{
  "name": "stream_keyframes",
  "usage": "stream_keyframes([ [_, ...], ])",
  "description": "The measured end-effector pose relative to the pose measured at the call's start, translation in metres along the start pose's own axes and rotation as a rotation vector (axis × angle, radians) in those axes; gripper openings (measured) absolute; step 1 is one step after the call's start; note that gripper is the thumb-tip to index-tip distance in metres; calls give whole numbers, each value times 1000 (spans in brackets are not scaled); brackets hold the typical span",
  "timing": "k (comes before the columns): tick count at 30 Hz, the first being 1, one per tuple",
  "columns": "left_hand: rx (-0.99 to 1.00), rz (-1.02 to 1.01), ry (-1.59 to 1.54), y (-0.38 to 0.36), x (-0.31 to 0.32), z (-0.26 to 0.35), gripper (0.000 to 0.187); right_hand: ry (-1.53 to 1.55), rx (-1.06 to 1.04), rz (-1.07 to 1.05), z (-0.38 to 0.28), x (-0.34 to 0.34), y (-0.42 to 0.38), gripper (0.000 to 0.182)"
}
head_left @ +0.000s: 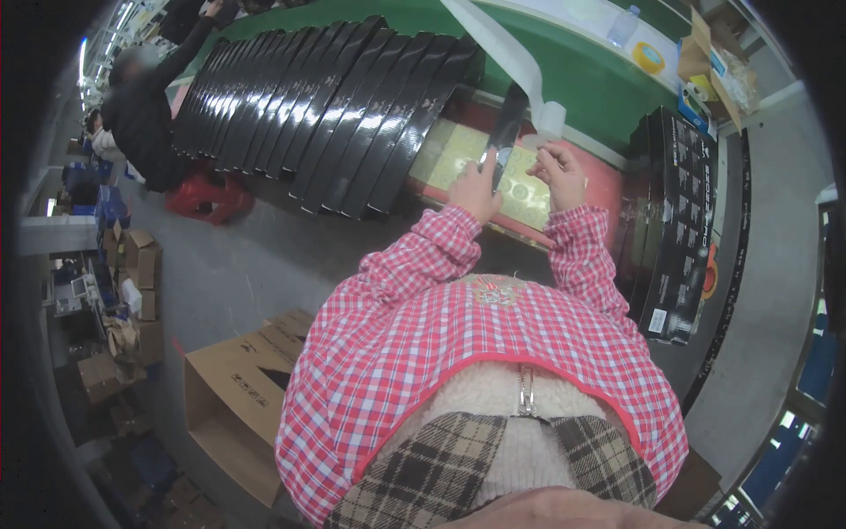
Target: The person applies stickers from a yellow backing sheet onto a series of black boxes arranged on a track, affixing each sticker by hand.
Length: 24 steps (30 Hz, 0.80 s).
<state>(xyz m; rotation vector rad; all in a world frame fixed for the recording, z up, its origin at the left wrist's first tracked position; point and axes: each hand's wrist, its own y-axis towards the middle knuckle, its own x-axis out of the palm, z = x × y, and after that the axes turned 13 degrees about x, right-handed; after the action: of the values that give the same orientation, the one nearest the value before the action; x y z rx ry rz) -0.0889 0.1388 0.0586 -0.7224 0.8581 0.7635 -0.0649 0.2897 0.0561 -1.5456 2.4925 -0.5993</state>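
Observation:
My left hand is closed on the near end of a slim black box, which stands on edge. My right hand is just to its right, thumb and fingertips pinched together; whatever is between them is too small to make out. Just beyond the right fingertips, a white paper strip comes down from above and ends in a curled part. Under both hands lies a yellow patterned sheet on a red surface.
On the left, a long row of glossy black boxes leans along the green table. More black boxes stand at right. Tape and a bottle lie beyond. An open carton, red stool and another person are leftward.

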Motion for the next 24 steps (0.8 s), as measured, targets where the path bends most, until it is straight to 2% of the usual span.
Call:
stream_keyframes([
  [6, 51, -40, -26, -2, -9, -16, 71, 31, 109, -232, -14, 44, 2, 14],
  [8, 99, 137, -21, 0, -22, -30, 55, 57, 143, -278, -12, 58, 12, 15],
  [9, 111, 179, -19, 5, -28, -42, 52, 64, 152, -289, -12, 65, 18, 15],
  [11, 155, 418, 99, 21, -39, -78, 40, 27, 249, -345, -18, 80, 29, 20],
  [12, 163, 474, 127, 27, -45, -91, 36, 18, 278, -358, -18, 87, 34, 22],
  [15, 55, 390, 152, 45, -61, -110, 37, -61, 355, -353, -18, 110, 48, 27],
  [18, 91, 350, 267, 58, -60, -122, 42, -110, 405, -310, -18, 125, 57, 33],
  [24, 117, 354, 224, 63, -57, -129, 51, -89, 463, -275, -14, 134, 71, 31],
])
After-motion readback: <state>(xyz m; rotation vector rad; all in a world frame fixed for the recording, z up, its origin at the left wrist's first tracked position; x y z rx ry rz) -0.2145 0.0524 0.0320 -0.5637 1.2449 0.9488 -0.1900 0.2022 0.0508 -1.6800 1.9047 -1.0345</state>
